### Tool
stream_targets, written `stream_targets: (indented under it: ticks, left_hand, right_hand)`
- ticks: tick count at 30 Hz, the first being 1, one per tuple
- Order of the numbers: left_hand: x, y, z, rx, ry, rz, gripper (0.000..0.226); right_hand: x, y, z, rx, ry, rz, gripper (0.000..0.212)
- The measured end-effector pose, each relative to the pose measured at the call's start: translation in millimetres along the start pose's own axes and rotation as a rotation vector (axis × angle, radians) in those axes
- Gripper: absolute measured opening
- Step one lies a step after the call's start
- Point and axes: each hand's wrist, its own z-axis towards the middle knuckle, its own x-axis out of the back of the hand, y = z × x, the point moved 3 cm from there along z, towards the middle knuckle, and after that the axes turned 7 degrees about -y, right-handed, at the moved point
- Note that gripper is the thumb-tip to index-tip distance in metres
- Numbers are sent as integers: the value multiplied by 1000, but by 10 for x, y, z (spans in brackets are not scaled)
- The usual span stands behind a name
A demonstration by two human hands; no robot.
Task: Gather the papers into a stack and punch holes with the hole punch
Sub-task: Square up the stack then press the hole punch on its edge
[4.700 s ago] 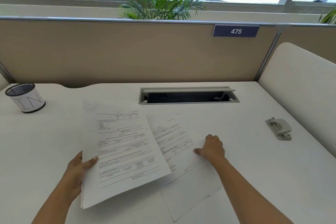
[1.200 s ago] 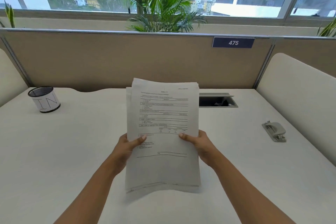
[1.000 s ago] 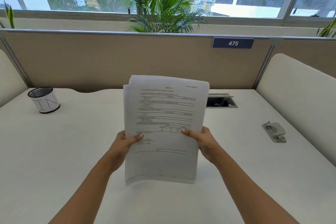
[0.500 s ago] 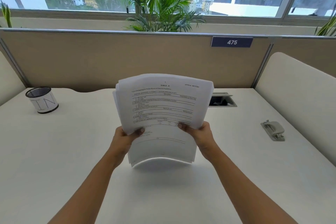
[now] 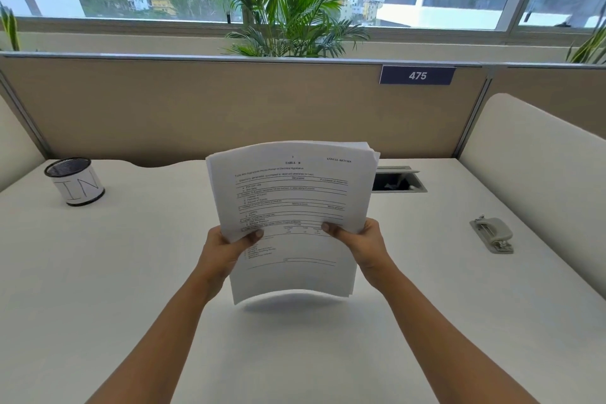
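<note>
A stack of printed white papers (image 5: 292, 200) stands nearly upright in the air above the middle of the white desk (image 5: 131, 272), its lower edge bowed and lifted off the surface. My left hand (image 5: 226, 249) grips the stack's left edge, thumb on the front sheet. My right hand (image 5: 360, 243) grips the right edge the same way. The grey hole punch (image 5: 492, 234) lies on the desk far to the right, apart from both hands.
A white mesh-topped pen cup (image 5: 76, 181) stands at the back left. A cable hatch (image 5: 398, 179) opens in the desk behind the papers. Beige partition walls (image 5: 196, 108) enclose the back, and a cream panel (image 5: 537, 180) bounds the right side.
The loose sheets that lay spread on the desk are gathered in both hands. Over the last second the stack has risen off the desk and its top has tilted toward me.
</note>
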Motion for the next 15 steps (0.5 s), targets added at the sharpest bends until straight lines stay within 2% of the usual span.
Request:
stream_targets:
  ticks: [5, 15]
  left_hand:
    - [20, 75, -25, -40, -34, -3, 76]
    - [-23, 149, -49, -31, -63, 11, 64]
  right_hand:
    - [42, -60, -12, 14, -40, 3, 27]
    - [9, -240, 22, 45, -56, 11, 29]
